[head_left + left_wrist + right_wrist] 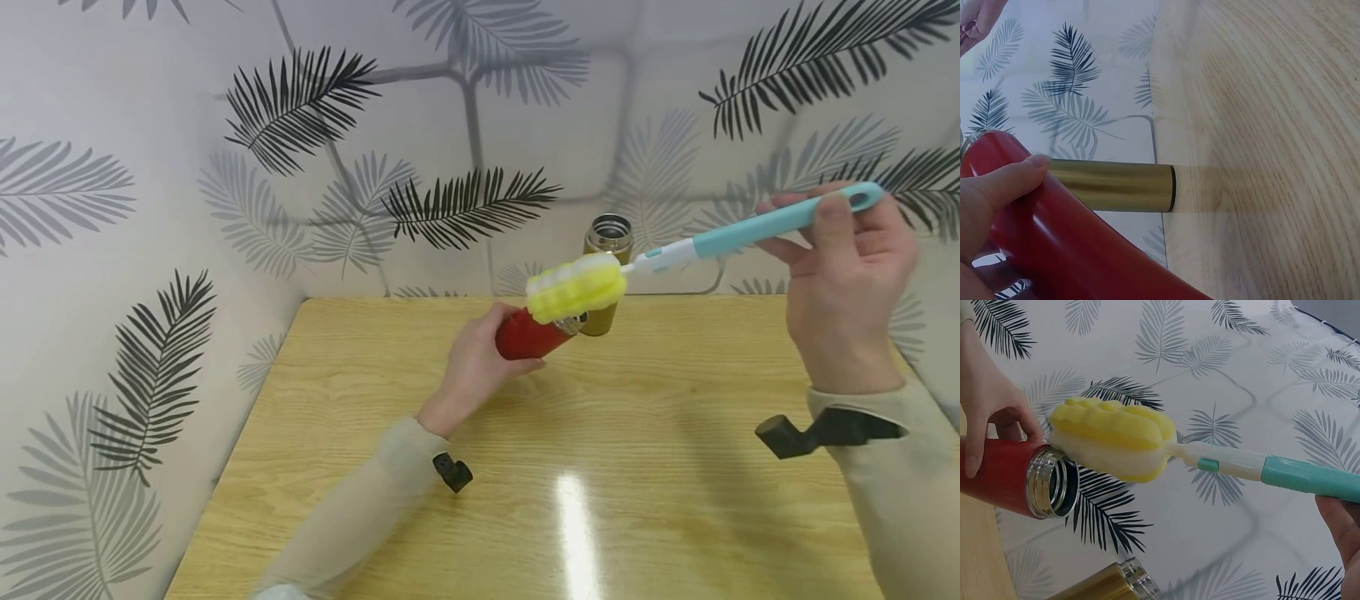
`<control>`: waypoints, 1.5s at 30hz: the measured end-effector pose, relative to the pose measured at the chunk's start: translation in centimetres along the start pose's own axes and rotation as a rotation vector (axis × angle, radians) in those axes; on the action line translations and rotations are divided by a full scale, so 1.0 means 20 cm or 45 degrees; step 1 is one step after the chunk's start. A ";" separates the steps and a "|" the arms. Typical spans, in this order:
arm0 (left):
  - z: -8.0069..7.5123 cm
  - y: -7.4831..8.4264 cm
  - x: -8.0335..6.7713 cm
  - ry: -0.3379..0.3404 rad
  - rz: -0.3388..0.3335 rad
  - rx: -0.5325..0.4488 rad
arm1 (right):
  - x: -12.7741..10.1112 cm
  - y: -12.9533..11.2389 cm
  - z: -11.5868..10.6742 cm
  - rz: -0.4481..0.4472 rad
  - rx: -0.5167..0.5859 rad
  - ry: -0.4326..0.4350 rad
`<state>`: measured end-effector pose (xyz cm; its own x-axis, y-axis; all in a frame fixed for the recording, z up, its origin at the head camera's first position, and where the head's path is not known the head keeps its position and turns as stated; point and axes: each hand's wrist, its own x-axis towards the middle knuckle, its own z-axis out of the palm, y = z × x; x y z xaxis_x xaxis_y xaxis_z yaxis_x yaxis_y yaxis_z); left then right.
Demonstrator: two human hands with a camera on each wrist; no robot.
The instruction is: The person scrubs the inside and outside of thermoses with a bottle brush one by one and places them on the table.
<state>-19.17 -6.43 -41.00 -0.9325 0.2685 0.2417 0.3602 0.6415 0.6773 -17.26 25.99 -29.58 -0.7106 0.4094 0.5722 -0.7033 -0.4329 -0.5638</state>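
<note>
A: Biggest first? Wooden table (600,467), leaf-print walls round it.

B: Arms?

A: Left forearm angled up from bottom-left, left hand (472,367) wrapped round red flask (528,337), held tilted above table, open mouth twd right. Right arm raised at right edge, right hand (843,283) pinching teal handle of bottle brush (750,233), thumb on top.

B: Brush head?

A: Yellow sponge (576,287) at flask mouth, outside, just touching rim. Gold flask (606,250) upright behind, nr back wall.

gold flask (607,250) just behind red bottle (531,336)
</note>
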 end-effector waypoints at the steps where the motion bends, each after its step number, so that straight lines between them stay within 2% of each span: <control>1: 0.00 0.00 0.00 -0.007 -0.003 0.006 | 0.00 0.01 0.00 -0.002 0.004 0.004; 7: 0.02 0.00 -0.01 -0.018 -0.001 -0.010 | 0.02 0.04 -0.01 -0.039 -0.083 0.004; 11: 0.02 0.01 -0.02 -0.018 -0.013 -0.037 | 0.03 0.05 -0.03 -0.036 -0.142 0.051; 15: 0.02 0.01 -0.02 -0.012 -0.007 -0.042 | 0.03 0.05 -0.07 -0.006 -0.118 0.105; 27: 0.01 0.01 -0.03 -0.031 0.015 -0.041 | 0.04 0.03 -0.13 0.018 -0.185 0.085; 33: 0.01 0.01 -0.04 0.005 0.008 -0.096 | 0.05 0.04 -0.16 -0.028 -0.267 0.061; 41: 0.01 -0.01 -0.03 0.059 -0.015 -0.148 | 0.03 0.01 -0.19 0.035 -0.287 0.050; 45: 0.01 -0.01 -0.02 0.081 -0.010 -0.142 | 0.02 0.00 -0.20 0.027 -0.321 0.032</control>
<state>-18.84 -6.57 -41.29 -0.9363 0.2151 0.2776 0.3512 0.5586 0.7514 -17.64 29.47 -31.74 -0.7234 0.4234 0.5454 -0.6679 -0.2290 -0.7081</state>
